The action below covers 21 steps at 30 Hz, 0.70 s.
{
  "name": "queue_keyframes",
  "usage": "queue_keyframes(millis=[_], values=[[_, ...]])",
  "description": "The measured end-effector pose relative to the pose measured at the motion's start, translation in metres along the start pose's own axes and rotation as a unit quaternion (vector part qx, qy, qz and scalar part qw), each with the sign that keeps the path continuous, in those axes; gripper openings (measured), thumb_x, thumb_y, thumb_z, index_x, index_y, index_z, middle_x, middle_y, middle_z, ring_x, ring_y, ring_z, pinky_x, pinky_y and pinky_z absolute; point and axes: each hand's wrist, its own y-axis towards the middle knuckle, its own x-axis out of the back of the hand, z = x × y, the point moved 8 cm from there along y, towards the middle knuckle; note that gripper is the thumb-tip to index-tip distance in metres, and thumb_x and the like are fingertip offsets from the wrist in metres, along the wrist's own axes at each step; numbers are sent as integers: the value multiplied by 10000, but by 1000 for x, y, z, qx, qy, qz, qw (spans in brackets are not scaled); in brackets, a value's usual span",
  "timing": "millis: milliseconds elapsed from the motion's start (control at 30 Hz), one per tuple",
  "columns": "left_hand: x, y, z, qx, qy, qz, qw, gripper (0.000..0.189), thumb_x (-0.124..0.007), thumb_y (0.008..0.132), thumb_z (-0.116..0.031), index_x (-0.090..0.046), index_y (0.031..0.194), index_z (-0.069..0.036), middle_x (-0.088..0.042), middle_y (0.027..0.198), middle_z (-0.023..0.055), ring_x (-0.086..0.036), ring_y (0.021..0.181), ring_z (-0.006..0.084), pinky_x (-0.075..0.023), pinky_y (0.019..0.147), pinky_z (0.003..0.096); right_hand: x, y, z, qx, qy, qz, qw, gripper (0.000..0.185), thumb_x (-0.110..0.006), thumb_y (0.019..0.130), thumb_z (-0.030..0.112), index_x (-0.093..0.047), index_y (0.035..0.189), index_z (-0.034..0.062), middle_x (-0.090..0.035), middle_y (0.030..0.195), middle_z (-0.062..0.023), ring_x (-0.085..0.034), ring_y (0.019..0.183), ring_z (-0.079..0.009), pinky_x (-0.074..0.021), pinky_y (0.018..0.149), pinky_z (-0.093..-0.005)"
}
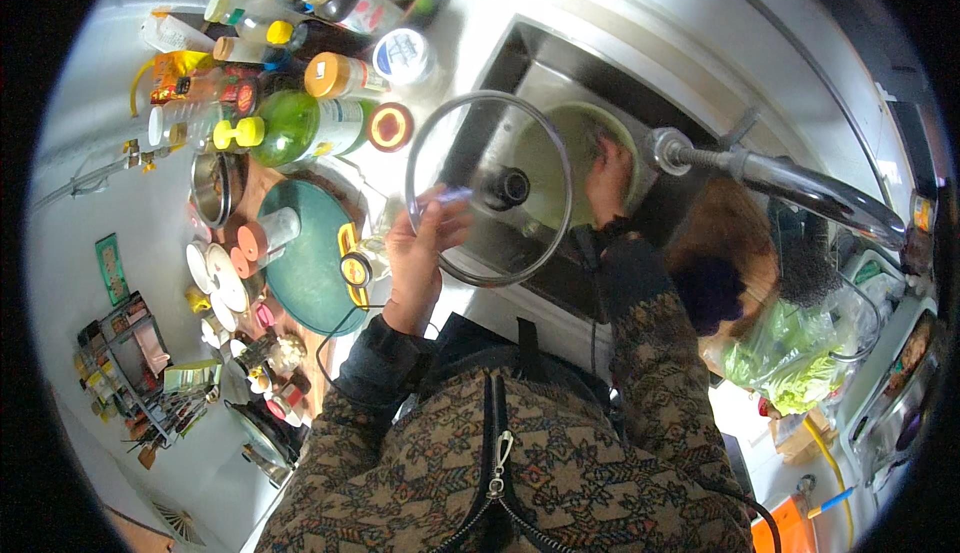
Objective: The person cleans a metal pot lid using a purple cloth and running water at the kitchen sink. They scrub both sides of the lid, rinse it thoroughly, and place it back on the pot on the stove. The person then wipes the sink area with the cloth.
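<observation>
My left hand (426, 253) grips the near left rim of a round glass pot lid (491, 277), with the thumb on top and the fingers reaching over the glass. The lid has a metal rim and a dark knob (511, 187), and it is held over the stainless steel sink (551, 77). Through the glass I see the sink floor and part of a pale green basin (589, 112) standing in the sink. My right hand (609, 182) reaches into that basin; its fingertips are blurred, and whether they hold anything is unclear.
A chrome faucet (720, 159) juts in from the right. Bottles and jars, including a large green bottle (300, 125), crowd the left counter. A green round board (311, 275) lies nearer me. To the right are a wooden board (739, 230) and bagged leafy greens (795, 358).
</observation>
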Motion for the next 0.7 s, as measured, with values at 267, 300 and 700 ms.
queue_keyframes(millis=[267,300,700], values=[[3,14,24,50,28,-16,998,318,-555,982,-185,-552,1260,-31,-685,1085,143,-686,877,190,-547,701,273,-8,-12,41,-146,365,283,875,234,-604,878,81,-627,1102,16,-647,961,-50,-575,877,-132,-474,768,-305],[0,15,24,42,29,-7,999,318,-554,983,-184,-549,1259,-27,-683,1086,145,-685,878,189,-547,703,272,10,-11,70,-94,363,299,877,240,-611,878,83,-630,1111,27,-638,935,-21,-561,852,-98,-474,766,-287],[-21,-4,6,29,38,80,996,304,-514,994,-126,-509,1265,11,-671,1095,186,-683,921,234,-574,742,316,40,26,172,122,231,108,959,208,-661,825,64,-582,1015,39,-566,997,-133,-579,917,-319,-481,780,-387]])
